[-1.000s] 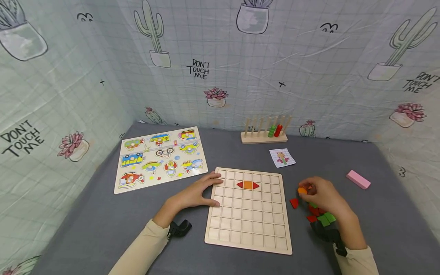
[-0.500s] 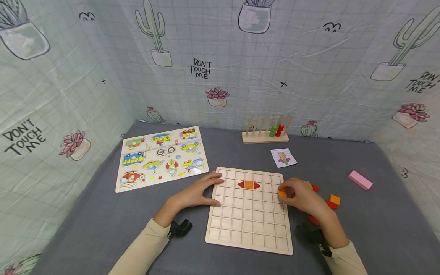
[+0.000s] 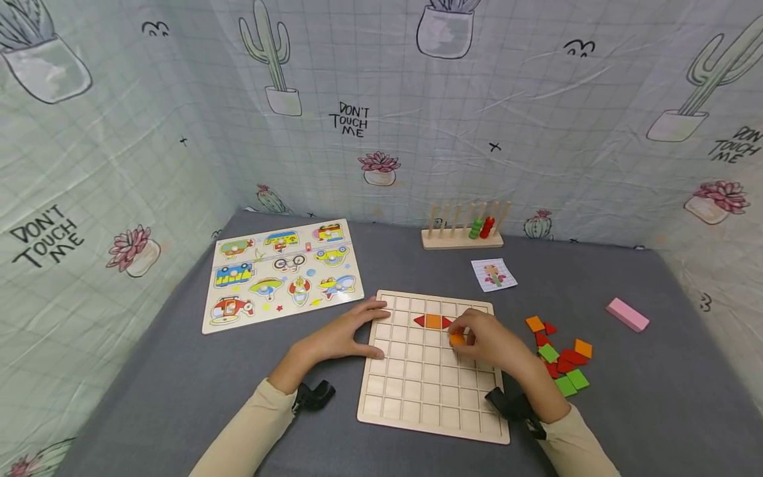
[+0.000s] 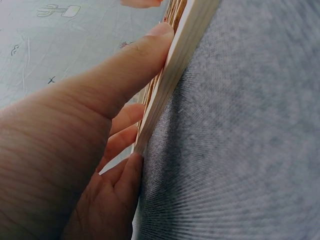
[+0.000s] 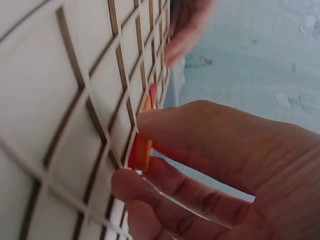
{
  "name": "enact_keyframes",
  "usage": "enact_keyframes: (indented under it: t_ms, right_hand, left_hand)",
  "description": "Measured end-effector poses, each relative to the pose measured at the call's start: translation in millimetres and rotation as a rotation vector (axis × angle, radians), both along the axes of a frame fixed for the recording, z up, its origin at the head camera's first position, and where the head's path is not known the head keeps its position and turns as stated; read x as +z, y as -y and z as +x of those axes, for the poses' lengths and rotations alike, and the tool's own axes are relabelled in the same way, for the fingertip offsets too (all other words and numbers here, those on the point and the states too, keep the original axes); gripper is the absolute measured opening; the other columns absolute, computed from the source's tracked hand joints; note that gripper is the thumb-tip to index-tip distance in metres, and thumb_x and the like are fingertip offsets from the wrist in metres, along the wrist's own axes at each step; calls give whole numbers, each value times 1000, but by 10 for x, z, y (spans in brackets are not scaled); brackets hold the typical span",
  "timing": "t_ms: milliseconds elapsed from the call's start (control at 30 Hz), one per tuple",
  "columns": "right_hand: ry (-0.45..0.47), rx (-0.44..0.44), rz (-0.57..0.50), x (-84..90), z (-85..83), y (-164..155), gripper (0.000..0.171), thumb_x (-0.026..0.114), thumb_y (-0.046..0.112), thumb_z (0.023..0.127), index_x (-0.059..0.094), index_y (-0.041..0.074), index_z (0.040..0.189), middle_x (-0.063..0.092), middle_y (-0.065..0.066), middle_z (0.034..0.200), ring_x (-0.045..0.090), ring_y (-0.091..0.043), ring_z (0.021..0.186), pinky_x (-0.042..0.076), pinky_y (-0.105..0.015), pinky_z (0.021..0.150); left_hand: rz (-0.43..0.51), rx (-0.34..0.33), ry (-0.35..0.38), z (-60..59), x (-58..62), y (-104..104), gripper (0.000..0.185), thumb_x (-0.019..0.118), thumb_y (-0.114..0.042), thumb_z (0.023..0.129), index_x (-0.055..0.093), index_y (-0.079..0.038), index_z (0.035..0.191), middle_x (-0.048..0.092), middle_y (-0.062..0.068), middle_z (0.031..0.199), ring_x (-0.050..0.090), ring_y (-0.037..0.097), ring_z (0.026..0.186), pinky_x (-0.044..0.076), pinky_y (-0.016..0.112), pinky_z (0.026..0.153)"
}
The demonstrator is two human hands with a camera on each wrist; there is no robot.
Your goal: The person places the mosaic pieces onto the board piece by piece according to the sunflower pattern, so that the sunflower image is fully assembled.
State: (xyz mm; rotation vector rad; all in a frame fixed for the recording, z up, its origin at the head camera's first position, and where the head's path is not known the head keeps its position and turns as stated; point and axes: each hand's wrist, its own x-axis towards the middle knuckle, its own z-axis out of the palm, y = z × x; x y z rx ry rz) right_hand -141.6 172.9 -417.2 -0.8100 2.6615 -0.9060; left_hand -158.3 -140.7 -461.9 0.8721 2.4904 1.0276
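Near centre, the wooden grid board (image 3: pixel 432 371) is steadied at its left edge by the flat left hand (image 3: pixel 340 336). An orange tile (image 3: pixel 457 339), pinched by the right hand (image 3: pixel 485 341), hovers just right of the placed pieces (image 3: pixel 432 321). Judged light, stiff, smooth; best held at its edges.

A pale, unvarnished wooden grid board (image 3: pixel 433 391) with a matt, smooth face lies on grey cloth (image 3: pixel 179 384) – a felt-like, finely ribbed weave in the left wrist view. The orange tile (image 3: pixel 457 339) looks like painted wood with a soft sheen, though the close view is blurred. Loose tiles (image 3: pixel 560 358) share that painted finish. The vehicle puzzle board (image 3: pixel 283 273) shows glossy print – the backdrop (image 3: pixel 381 99) is creased, thin printed sheeting.
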Motion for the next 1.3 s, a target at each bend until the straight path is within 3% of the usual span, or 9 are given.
enact_keyframes:
  t_ms: [300,500,833,1300]
  right_hand:
    - [-30,21,-3,-83,-15,225,14,77,2,79,66,6,87,56,0,77,44,-8,63,40,-21,57]
    - [-45,-21,-25,-114,-31,275,12,79,6,80,67,9,80,58,2,76,50,-13,68,42,-23,59]
    - [48,-41,-26,-104,-61,299,8,76,5,81,70,6,87,62,-1,81,50,-11,67,44,-23,60]
    - [25,-31,-55,-109,-11,281,11,76,5,82,70,5,91,61,-4,88,50,-13,69,43,-23,60]
  left_hand:
    - [1,-2,5,-5,-8,2,76,81,-35,81,47,-10,144,31,6,156,15,27,149,25,49,116]
    - [0,-7,-8,-15,-4,3,76,80,-35,81,47,-9,144,32,8,156,19,30,148,27,51,114]
    - [-4,-7,-9,1,19,-3,76,80,-36,81,47,-8,144,32,8,156,19,29,148,27,51,115]
    - [-2,-2,8,-2,21,-6,77,80,-35,81,47,-9,145,30,8,157,17,28,149,26,51,115]
